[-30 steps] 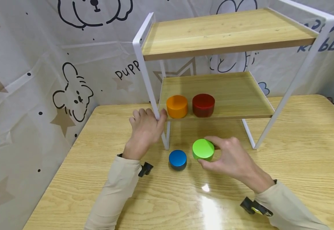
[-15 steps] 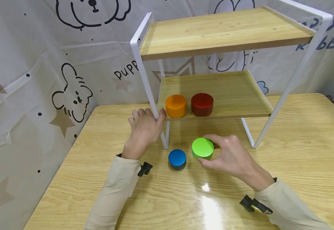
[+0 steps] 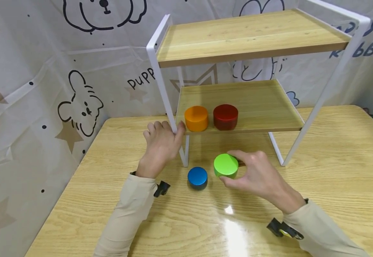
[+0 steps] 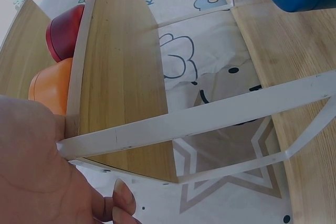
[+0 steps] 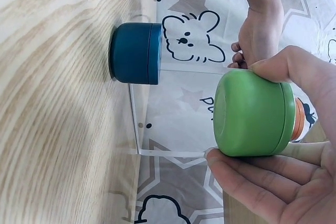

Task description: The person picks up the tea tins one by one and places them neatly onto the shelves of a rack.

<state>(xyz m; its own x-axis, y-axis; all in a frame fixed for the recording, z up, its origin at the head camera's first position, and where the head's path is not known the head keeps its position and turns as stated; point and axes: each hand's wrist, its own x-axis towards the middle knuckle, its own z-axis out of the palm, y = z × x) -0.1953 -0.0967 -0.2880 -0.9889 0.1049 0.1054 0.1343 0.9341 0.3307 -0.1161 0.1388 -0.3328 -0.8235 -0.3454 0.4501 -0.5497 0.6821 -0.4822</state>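
My right hand (image 3: 257, 175) pinches a green round lidded jar (image 3: 226, 165) between thumb and fingers. In the right wrist view the green jar (image 5: 252, 114) is held clear above the tabletop. My left hand (image 3: 162, 144) grips the white left front post of a two-tier shelf rack (image 3: 163, 82), thumb on the inner side at the middle board. A blue lidded jar (image 3: 197, 177) stands upright on the table, left of the green one. An orange jar (image 3: 196, 119) and a dark red jar (image 3: 225, 117) stand side by side near the front left of the middle board.
The rack's upper board (image 3: 250, 35) overhangs the middle board (image 3: 263, 103). Its white legs stand on the light wood table (image 3: 180, 221). Behind hangs a pale cloth (image 3: 115, 64) with cartoon drawings.
The view has shifted very slightly. Both hands and all the jars keep their places, with the green jar still held in the right hand.
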